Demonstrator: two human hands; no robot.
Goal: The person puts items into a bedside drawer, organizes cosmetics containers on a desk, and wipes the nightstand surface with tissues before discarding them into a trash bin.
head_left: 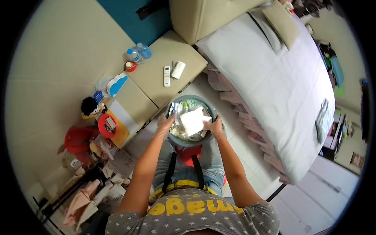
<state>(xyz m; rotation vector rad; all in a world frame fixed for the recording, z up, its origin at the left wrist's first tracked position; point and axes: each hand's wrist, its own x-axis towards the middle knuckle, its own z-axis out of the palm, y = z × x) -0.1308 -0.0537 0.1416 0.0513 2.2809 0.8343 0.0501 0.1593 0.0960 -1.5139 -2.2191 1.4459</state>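
Note:
A round grey-green bin (172,138) filled with white paper, wrappers and clear plastic is held in front of my body. My left hand (165,124) grips its left side near a dark handle. On the opposite side, my right hand (215,127) grips the rim by the other dark handle, with its fingers beside the white paper (192,121). Both hands look covered by thin clear gloves. The bin's underside is hidden from this view.
A beige cabinet (150,84) ahead holds a remote (167,76), a white packet (178,70) and bottles (135,56). The bed (266,86) is at right. A red bowl (107,125) and cluttered items are at left.

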